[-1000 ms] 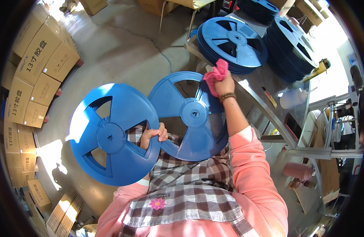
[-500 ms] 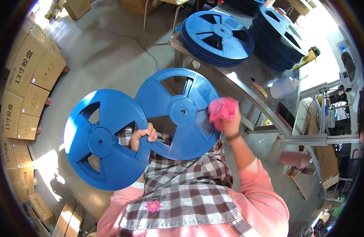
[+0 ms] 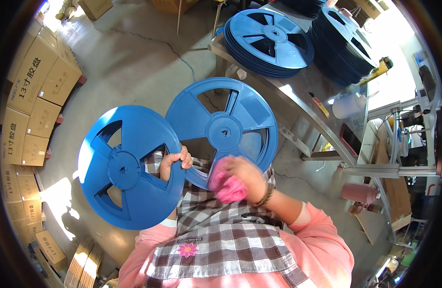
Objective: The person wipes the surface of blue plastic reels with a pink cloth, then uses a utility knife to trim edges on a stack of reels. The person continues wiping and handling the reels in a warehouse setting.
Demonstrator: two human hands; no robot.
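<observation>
My left hand (image 3: 175, 161) is closed round the rim of a blue plastic reel (image 3: 124, 168), thumb and fingers passing through one of its cut-outs. A second blue reel (image 3: 224, 132) stands just behind and to the right, its left edge overlapped by the first. Whether my left fingers also grip this second one, I cannot tell. In my right hand (image 3: 247, 176) is a bunched pink cloth (image 3: 228, 185), at the lower rim of the right-hand reel. The right hand is slightly blurred.
Stacks of blue reels (image 3: 273, 33) stand on a metal-edged table (image 3: 302, 103) at the upper right, with a knife (image 3: 319, 104), a white bottle (image 3: 348, 105) and a phone (image 3: 350, 139). Cardboard boxes (image 3: 41, 96) are piled along the left. Flattened cardboard (image 3: 84, 264) lies lower left.
My right hand has swept the pink cloth from the right reel's right rim down and left to its lower rim. Both reels stay nearly in place, the right one shifting slightly up and right.
</observation>
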